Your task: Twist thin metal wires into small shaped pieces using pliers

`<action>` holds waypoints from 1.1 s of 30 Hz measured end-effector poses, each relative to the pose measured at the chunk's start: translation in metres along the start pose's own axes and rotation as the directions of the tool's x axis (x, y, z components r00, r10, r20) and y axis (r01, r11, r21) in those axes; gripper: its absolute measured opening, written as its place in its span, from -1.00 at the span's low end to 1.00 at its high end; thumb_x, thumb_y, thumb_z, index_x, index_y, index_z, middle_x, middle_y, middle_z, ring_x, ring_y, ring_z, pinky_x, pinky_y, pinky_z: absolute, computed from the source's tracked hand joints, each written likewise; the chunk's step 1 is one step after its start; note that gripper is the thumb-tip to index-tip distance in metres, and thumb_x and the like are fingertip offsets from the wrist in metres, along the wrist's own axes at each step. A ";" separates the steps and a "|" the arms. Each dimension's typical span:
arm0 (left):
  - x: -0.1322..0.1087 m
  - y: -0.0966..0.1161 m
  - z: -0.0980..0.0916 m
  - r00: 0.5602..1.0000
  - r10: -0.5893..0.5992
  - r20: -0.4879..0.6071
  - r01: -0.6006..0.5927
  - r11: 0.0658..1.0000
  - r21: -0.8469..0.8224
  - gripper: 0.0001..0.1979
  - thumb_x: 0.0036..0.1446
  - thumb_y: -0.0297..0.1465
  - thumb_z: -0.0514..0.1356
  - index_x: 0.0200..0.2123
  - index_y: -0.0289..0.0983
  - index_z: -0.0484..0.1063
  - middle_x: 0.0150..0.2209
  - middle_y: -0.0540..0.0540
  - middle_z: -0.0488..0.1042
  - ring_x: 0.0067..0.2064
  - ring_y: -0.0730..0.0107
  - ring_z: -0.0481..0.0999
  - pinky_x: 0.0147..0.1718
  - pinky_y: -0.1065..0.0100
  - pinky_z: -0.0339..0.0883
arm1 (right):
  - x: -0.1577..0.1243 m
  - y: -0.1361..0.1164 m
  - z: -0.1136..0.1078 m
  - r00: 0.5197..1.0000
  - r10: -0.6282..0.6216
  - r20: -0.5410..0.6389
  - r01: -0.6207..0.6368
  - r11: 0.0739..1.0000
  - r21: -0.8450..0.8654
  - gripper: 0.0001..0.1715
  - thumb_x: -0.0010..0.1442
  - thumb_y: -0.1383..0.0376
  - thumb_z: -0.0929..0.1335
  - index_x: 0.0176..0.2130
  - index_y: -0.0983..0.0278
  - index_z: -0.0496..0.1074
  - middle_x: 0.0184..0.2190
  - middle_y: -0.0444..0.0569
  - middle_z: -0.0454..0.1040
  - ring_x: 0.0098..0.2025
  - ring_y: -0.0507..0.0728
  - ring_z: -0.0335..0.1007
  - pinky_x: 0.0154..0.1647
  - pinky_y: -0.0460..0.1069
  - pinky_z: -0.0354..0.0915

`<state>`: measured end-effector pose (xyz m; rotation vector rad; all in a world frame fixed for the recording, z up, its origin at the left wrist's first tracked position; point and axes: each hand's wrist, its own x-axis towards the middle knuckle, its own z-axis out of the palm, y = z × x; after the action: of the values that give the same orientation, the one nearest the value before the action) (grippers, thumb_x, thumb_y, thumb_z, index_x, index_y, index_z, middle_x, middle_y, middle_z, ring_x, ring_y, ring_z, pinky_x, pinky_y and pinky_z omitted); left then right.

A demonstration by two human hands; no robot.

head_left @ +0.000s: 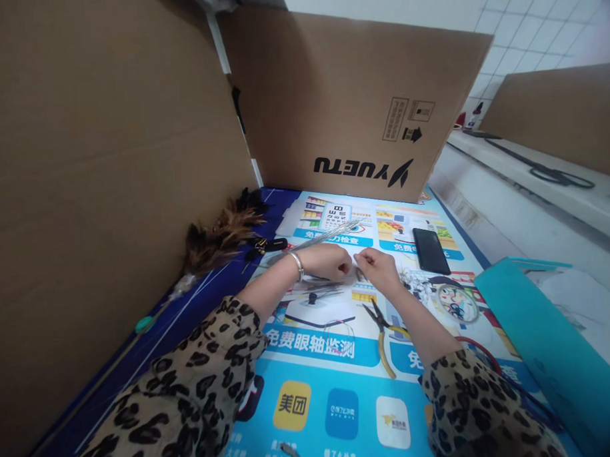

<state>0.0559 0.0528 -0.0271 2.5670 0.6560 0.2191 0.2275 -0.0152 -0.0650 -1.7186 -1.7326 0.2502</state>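
Observation:
My left hand, with a silver bangle on the wrist, is closed around a bundle of thin silver wires that fans out toward the back. My right hand is closed in a pinch just to the right of it, fingertips almost touching the left hand's. What it pinches is too small to make out. Both hands hover over a printed blue poster on the table. Yellow-handled pliers lie just below my right wrist.
A feather duster lies at the left by a cardboard wall. A cardboard box side stands behind. A black phone lies to the right, a teal bag further right, and a wire hoop near the pliers.

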 end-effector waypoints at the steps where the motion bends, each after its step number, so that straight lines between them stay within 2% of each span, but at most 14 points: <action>1: -0.001 -0.002 -0.004 1.000 0.004 -0.011 -0.004 1.000 -0.024 -0.95 -0.24 -0.44 0.15 -0.63 -0.23 0.43 -0.60 0.01 0.41 -0.55 0.47 0.26 -0.50 0.45 0.06 | 0.000 -0.001 0.000 0.999 -0.025 0.023 0.024 0.998 0.054 -0.70 0.12 0.12 0.21 -0.41 0.21 0.43 -0.55 -0.17 0.41 -0.50 0.01 0.26 -0.44 -0.12 0.11; 5: -0.002 -0.009 -0.013 0.999 0.045 -0.024 -0.046 0.997 -0.062 -0.87 -0.20 -0.46 0.11 -0.53 -0.25 0.47 -0.56 0.01 0.44 -0.53 0.50 0.29 -0.51 0.49 0.07 | -0.003 -0.004 0.002 0.985 -0.143 0.095 0.120 0.969 0.216 -0.77 0.07 0.20 0.25 -0.36 0.19 0.46 -0.47 -0.15 0.44 -0.44 0.01 0.29 -0.38 -0.11 0.16; 8: -0.001 -0.012 -0.011 0.997 0.067 -0.025 -0.068 0.995 -0.075 -0.85 -0.18 -0.45 0.11 -0.51 -0.25 0.48 -0.56 0.02 0.45 -0.54 0.51 0.30 -0.54 0.49 0.06 | -0.005 -0.008 0.003 0.973 -0.192 0.125 0.158 0.957 0.242 -0.82 0.02 0.24 0.28 -0.40 0.21 0.46 -0.45 -0.14 0.44 -0.42 0.02 0.29 -0.36 -0.11 0.17; 13: 0.002 -0.012 -0.009 0.996 0.056 -0.063 -0.065 0.984 -0.163 -0.87 -0.19 -0.44 0.16 -0.50 -0.24 0.50 -0.57 0.05 0.44 -0.54 0.52 0.31 -0.54 0.51 0.07 | -0.005 -0.010 -0.001 0.974 -0.145 0.172 0.101 0.966 0.239 -0.83 0.03 0.24 0.27 -0.44 0.22 0.43 -0.52 -0.16 0.41 -0.45 0.01 0.26 -0.39 -0.12 0.17; 19: 0.001 -0.018 -0.014 0.995 0.045 -0.092 -0.064 0.975 -0.215 -0.87 -0.13 -0.41 0.18 -0.46 -0.21 0.52 -0.53 0.06 0.48 -0.49 0.51 0.37 -0.47 0.53 0.11 | -0.001 -0.001 -0.002 0.995 -0.089 0.052 0.068 0.946 0.317 -0.81 0.07 0.22 0.24 -0.43 0.24 0.40 -0.59 -0.19 0.35 -0.55 -0.02 0.21 -0.49 -0.13 0.14; 22: 0.002 -0.020 -0.014 0.990 0.041 -0.134 -0.050 0.997 -0.061 -0.87 -0.08 -0.41 0.16 -0.45 -0.19 0.52 -0.47 0.03 0.50 -0.40 0.46 0.41 -0.37 0.52 0.14 | -0.001 0.003 0.000 0.996 -0.091 0.011 0.086 0.969 0.232 -0.80 0.09 0.23 0.23 -0.43 0.23 0.40 -0.56 -0.18 0.36 -0.52 -0.01 0.23 -0.46 -0.13 0.14; 26: 0.003 -0.017 -0.012 0.989 0.034 -0.145 0.000 0.974 0.228 -0.83 0.00 -0.41 0.09 -0.42 -0.19 0.49 -0.37 -0.02 0.50 -0.30 0.41 0.42 -0.34 0.49 0.14 | -0.002 0.004 0.002 0.984 -0.175 -0.011 0.175 0.984 -0.023 -0.80 0.11 0.24 0.23 -0.42 0.23 0.40 -0.49 -0.14 0.39 -0.43 0.01 0.26 -0.38 -0.11 0.16; 30: 0.002 -0.010 -0.008 0.988 0.020 -0.155 0.051 0.896 0.441 -0.79 0.06 -0.44 0.02 -0.39 -0.20 0.47 -0.32 -0.05 0.48 -0.31 0.38 0.41 -0.43 0.44 0.11 | -0.004 0.005 0.005 0.951 -0.296 -0.094 0.264 0.930 -0.257 -0.77 0.16 0.25 0.22 -0.26 0.23 0.42 -0.31 -0.04 0.42 -0.25 0.07 0.28 -0.24 -0.08 0.17; 33: 0.002 -0.002 -0.004 0.990 0.025 -0.141 0.051 0.859 0.509 -0.79 0.07 -0.45 0.01 -0.39 -0.21 0.46 -0.32 -0.08 0.46 -0.31 0.36 0.41 -0.45 0.42 0.09 | -0.004 0.004 0.007 0.911 -0.397 -0.116 0.328 0.864 -0.381 -0.74 0.19 0.27 0.20 -0.21 0.26 0.42 -0.28 0.01 0.40 -0.17 0.10 0.24 -0.16 -0.05 0.15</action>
<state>0.0555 0.0575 -0.0244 3.0780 0.8836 0.2528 0.2266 -0.0167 -0.0738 -1.5442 -1.9979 -0.4111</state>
